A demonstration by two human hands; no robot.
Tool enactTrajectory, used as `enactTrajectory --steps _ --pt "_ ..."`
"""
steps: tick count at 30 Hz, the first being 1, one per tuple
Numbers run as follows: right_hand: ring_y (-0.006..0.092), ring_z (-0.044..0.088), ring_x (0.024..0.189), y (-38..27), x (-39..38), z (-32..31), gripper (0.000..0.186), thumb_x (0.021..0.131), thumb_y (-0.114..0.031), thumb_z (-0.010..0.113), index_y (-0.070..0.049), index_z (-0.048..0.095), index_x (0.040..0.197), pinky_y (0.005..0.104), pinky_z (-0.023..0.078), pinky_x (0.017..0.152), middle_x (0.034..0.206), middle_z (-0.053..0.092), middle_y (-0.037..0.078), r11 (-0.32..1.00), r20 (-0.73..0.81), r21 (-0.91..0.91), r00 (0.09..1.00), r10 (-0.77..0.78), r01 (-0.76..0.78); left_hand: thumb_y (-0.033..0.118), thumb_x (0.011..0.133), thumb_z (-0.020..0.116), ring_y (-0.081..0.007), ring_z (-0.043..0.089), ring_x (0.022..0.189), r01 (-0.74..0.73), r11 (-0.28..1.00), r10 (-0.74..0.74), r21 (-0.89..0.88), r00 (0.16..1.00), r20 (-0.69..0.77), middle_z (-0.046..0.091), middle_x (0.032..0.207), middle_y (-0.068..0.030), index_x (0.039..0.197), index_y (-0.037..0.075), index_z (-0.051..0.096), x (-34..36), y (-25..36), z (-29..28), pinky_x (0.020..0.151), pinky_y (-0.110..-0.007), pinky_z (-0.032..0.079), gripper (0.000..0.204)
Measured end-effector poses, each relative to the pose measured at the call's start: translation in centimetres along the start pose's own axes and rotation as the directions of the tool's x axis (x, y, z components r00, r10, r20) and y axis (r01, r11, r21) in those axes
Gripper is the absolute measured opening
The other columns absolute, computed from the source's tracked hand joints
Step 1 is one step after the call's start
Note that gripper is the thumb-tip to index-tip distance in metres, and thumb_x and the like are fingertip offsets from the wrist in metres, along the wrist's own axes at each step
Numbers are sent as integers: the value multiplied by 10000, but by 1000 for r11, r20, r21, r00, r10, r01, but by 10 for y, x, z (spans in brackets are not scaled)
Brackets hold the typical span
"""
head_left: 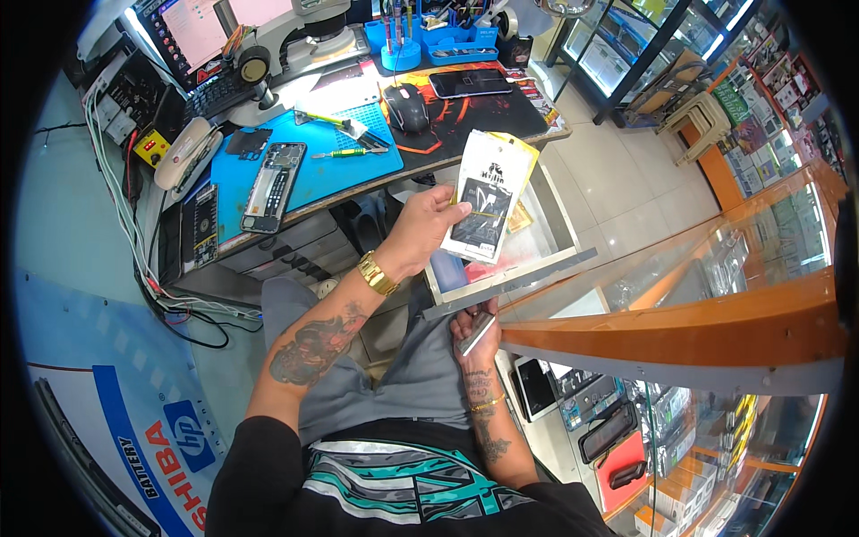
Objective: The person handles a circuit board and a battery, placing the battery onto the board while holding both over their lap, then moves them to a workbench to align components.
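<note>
My left hand (425, 225), with a gold watch at its wrist, pinches the lower left edge of a flat white packet (488, 163) with a dark panel. A yellow edge shows behind the packet's upper right side. It hangs above an open drawer (512, 277), covering part of its inside. In the drawer lie a small yellow packet (520, 216) and reddish and bluish flat things. Just under the drawer's front edge, my right hand (468, 327) is closed round a thin, flat, silvery-white object (478, 333), its kind unclear.
On the desk a blue mat (313, 183) bears an opened phone (274, 183) and a green-handled tool (347, 153). Beyond are a black mouse (406, 107), a dark phone (470, 83) and blue organisers (461, 45). An orange-edged glass counter (662, 327) stands close on my right.
</note>
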State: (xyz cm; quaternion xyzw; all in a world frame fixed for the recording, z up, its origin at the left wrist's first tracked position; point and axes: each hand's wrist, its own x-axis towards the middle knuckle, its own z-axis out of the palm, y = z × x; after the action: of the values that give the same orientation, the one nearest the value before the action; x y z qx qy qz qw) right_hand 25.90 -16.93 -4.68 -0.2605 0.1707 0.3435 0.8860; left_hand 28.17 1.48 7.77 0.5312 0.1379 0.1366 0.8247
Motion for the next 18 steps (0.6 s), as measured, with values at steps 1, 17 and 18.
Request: enactTrajectory --steps 1,17,18 --pt "122 377 421 0 0 0 264 982 -402 451 -149 511 932 257 321 398 742 462 6 1000 1 -6 1000 -3 3 54 921 565 -90 614 861 17 999 -17 -30 1000 13 670 1007 -89 1124 -76 580 -1 -1 -1 759 -240 493 242" --pt "118 384 413 0 1 -5 298 989 -421 425 -139 493 920 252 327 385 758 472 5 1000 53 18 999 14 -15 82 766 582 -292 673 887 -567 -343 536 749 537 652 658 1027 -137 1079 -20 589 32 -15 32 716 -384 553 330" --pt "118 384 413 0 2 -6 298 989 -421 425 -139 493 920 252 327 385 758 472 5 1000 56 8 998 19 -20 97 777 575 -308 669 884 -470 -466 501 750 558 661 651 1024 -146 1072 -30 586 43 -28 27 705 -387 555 322"
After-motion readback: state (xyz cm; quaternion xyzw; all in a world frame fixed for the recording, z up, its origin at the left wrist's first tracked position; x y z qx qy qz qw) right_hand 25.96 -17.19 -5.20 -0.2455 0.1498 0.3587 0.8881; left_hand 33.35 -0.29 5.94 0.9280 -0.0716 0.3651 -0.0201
